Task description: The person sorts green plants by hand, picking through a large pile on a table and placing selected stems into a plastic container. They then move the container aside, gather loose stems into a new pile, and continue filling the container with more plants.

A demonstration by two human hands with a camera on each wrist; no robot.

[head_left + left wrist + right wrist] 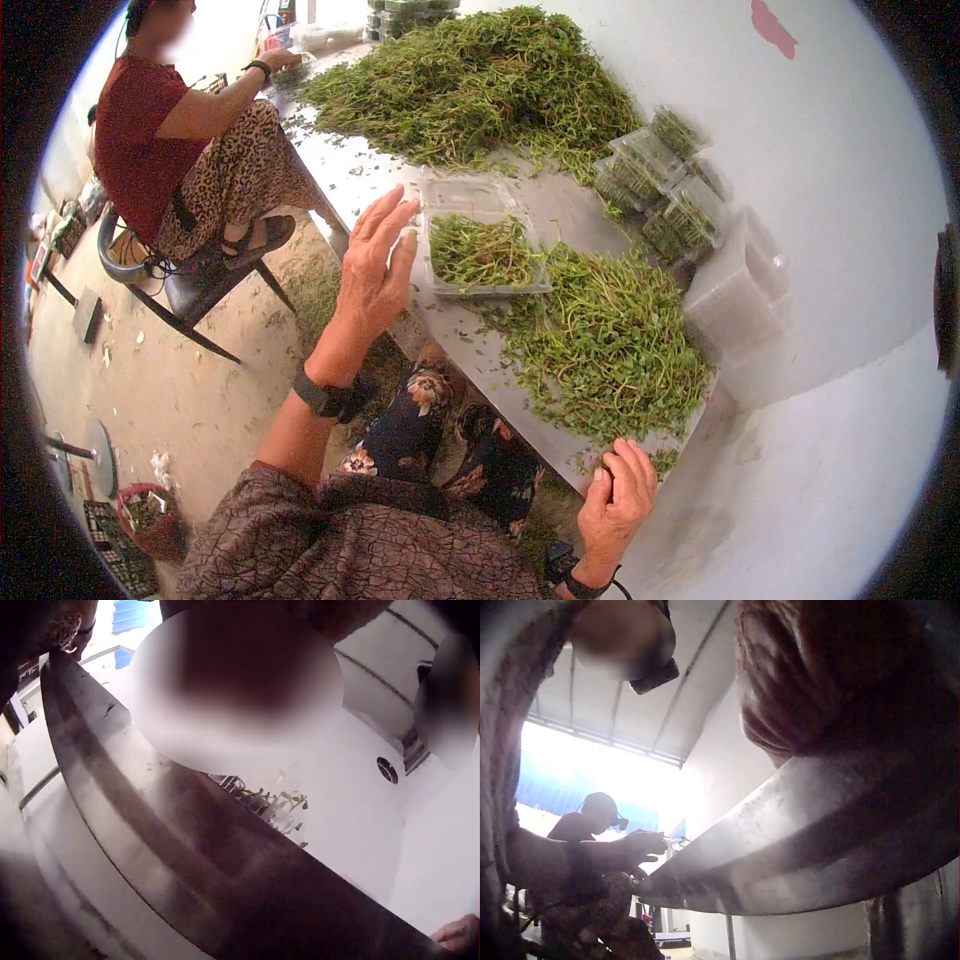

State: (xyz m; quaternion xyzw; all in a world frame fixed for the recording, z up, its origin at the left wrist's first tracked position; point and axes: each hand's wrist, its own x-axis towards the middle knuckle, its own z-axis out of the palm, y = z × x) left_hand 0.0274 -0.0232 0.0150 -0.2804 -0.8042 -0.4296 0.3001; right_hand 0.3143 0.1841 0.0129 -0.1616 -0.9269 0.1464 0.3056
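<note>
The left hand (375, 265) hovered released, fingers straight, just beside the tray (490, 291) of greens on the desk (560, 215). The right hand (620, 495) lay curled at the desk's near edge, touching the pile (600, 340). I could not tell whether it grasped stems.

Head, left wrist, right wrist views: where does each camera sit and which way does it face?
Head: on the head, facing down at the table with greens and a clear tray; left hand raised, right hand at the near edge.
Left wrist: below the table edge, facing up along it; greens peek over, a fingertip at lower right.
Right wrist: under the table edge, facing up along it; right hand overhead.
Shared: both wrist views show the table edge; head and right wrist show a seated person.
</note>
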